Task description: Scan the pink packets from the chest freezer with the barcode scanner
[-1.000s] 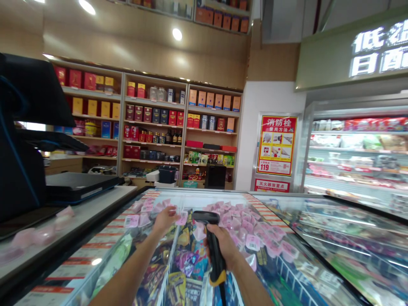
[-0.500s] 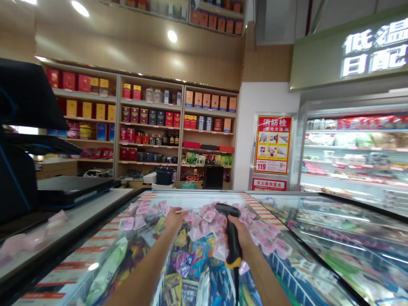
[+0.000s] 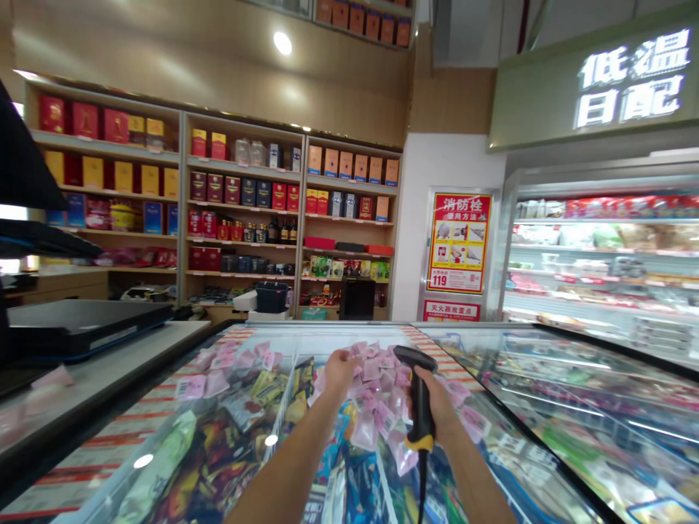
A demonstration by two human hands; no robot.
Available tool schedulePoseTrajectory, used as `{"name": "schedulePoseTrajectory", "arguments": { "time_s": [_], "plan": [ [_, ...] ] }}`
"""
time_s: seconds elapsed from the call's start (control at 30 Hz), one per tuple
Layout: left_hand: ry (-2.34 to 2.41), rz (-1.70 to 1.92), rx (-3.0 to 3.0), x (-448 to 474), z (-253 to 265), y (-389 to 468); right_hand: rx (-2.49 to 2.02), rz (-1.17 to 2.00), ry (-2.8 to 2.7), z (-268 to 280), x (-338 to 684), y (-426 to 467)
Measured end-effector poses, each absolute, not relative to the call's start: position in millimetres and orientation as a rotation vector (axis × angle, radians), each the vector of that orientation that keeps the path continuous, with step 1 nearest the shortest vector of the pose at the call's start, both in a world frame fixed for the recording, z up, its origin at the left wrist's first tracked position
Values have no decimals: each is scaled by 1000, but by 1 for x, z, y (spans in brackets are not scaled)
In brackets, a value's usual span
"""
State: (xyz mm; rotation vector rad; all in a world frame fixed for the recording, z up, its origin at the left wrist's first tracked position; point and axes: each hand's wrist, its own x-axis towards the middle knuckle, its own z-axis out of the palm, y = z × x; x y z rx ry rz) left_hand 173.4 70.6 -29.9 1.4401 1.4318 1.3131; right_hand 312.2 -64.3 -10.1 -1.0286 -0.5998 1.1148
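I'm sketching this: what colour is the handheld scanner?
The scanner is black and yellow; head view.

The scanner (image 3: 421, 411) is coloured black (banded yellow at its near end); packets (image 3: 365, 429) are tinted pale pink, the left strip (image 3: 109, 441) striped orange-and-white.

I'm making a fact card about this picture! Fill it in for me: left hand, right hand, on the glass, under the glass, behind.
Left hand: by the pink packets; too unclear to tell if it grips one
Right hand: holding a black-and-yellow scanner, cord hanging down
On the glass: many pink packets, some showing barcode labels
Under the glass: colourful packages
Behind: boxes on shelves, red poster
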Motion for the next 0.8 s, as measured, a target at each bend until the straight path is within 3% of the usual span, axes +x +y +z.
{"name": "schedulePoseTrajectory", "arguments": {
  "time_s": [0.4, 0.6, 0.8],
  "plan": [
    [2312, 1158, 1752, -48, -35, 91, -1060, 1251, -838, -11, 244, -43],
    [2294, 1003, 1922, -78, -44, 94, -1119, 1288, -914, -14, 220, -38],
    [2117, 1141, 1808, -68, -39, 87, -1052, 1350, -954, -12, 197, -39]
  ]
}}
